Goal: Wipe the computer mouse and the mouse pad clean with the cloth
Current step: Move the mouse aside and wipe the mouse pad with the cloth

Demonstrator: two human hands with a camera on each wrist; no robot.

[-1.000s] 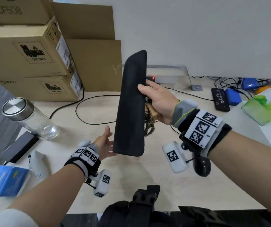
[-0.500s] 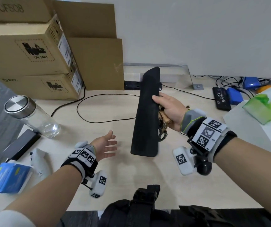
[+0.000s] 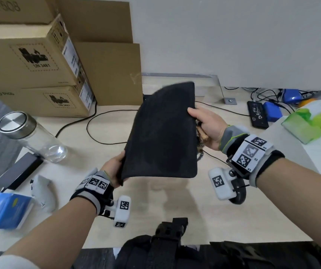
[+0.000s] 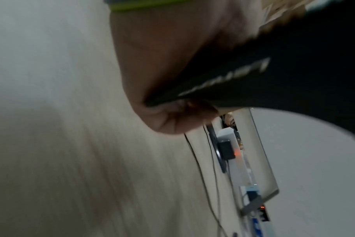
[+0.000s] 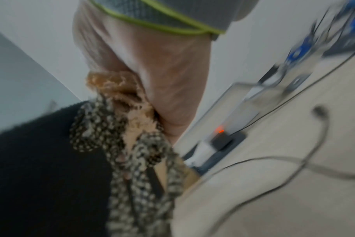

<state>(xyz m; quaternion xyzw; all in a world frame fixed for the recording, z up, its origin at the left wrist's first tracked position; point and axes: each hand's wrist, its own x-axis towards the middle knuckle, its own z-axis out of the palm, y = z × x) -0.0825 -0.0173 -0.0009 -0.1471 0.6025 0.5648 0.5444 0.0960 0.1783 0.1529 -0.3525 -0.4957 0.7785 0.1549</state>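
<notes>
A black mouse pad (image 3: pixel 161 136) hangs in the air over the desk, tilted with its broad face toward me. My left hand (image 3: pixel 113 167) grips its lower left corner, thumb on top. My right hand (image 3: pixel 208 125) holds its right edge, thumb on the face, with a tan and speckled cloth (image 3: pixel 201 136) bunched against the palm. In the right wrist view the cloth (image 5: pixel 121 128) hangs between the hand and the pad (image 5: pixel 40 176). The left wrist view shows the pad's underside (image 4: pixel 294 64), pinched by my left hand (image 4: pixel 162 64). A white mouse (image 3: pixel 43 191) lies at the desk's left.
Cardboard boxes (image 3: pixel 39 61) are stacked at the back left. A glass bottle (image 3: pixel 31 136) with a metal lid lies beside them. A black cable (image 3: pixel 101 123) loops under the pad. A blue booklet (image 3: pixel 4 210) and a dark slab (image 3: pixel 20 171) lie at the left, a green packet (image 3: pixel 310 123) at the right.
The pad has come down and turned from edge-on to face-on. My left hand, open beside it before, now grips its lower left corner. The right hand keeps its hold.
</notes>
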